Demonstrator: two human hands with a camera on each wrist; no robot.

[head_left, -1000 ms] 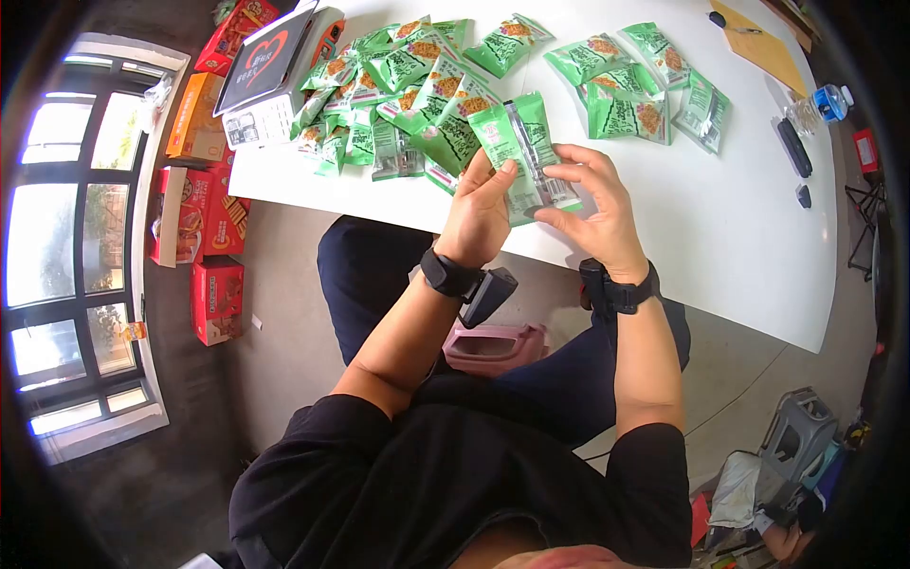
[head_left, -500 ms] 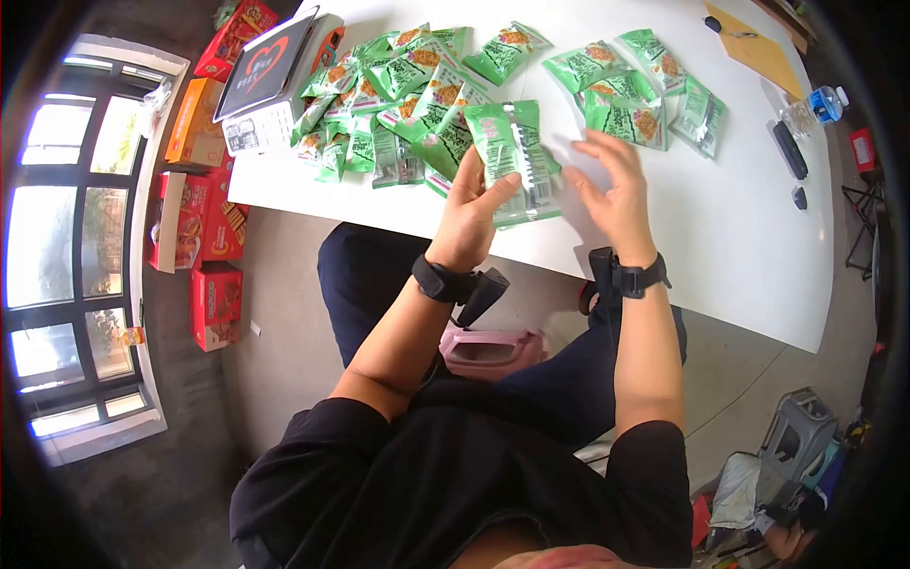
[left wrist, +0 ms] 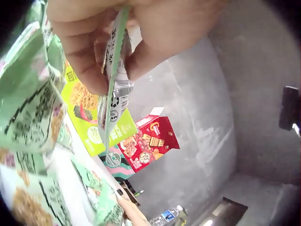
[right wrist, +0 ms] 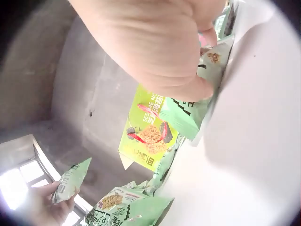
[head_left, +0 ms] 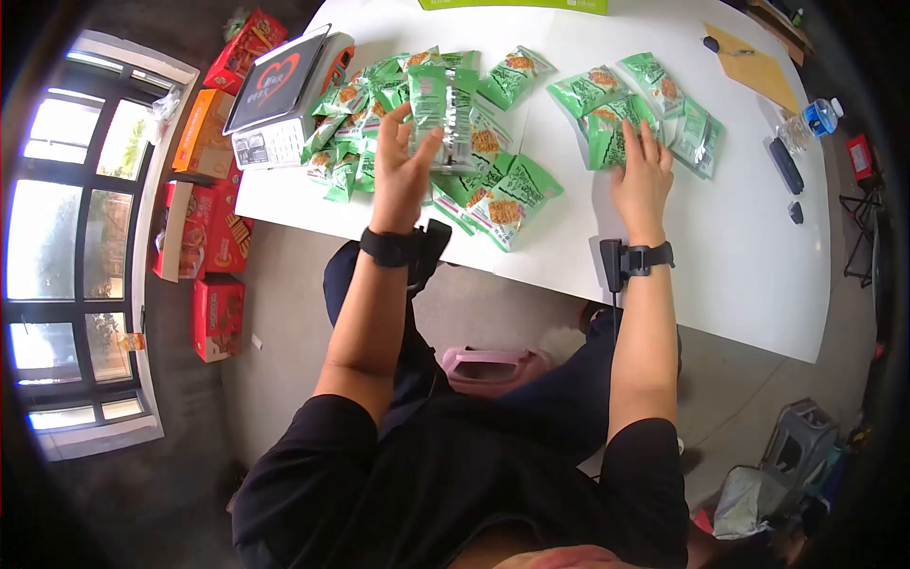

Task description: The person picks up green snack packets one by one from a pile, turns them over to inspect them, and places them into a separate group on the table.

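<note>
My left hand (head_left: 402, 180) pinches a green packet (head_left: 442, 119) between thumb and fingers, its printed back facing up, over the right part of a large pile of green packets (head_left: 360, 114). The left wrist view shows that packet (left wrist: 115, 89) edge-on between the fingertips. My right hand (head_left: 645, 190) has its fingers on a green packet (head_left: 609, 133) in the smaller group at the right. In the right wrist view, thumb and fingers touch this packet (right wrist: 202, 89); whether they grip it is unclear. Another packet (head_left: 512, 201) lies near the table's front edge.
A tablet-like device (head_left: 277, 81) stands at the table's left. At the right are a bottle (head_left: 821, 118), a black object (head_left: 786, 166) and a brown envelope (head_left: 754, 66). A green box (head_left: 512, 4) shows at the far edge. Red boxes (head_left: 218, 318) stand left of the table (head_left: 720, 284).
My left hand has moved left with its packet, away from the front edge. My right hand has left that packet and reached the right group. The view has shifted, bringing the green box in.
</note>
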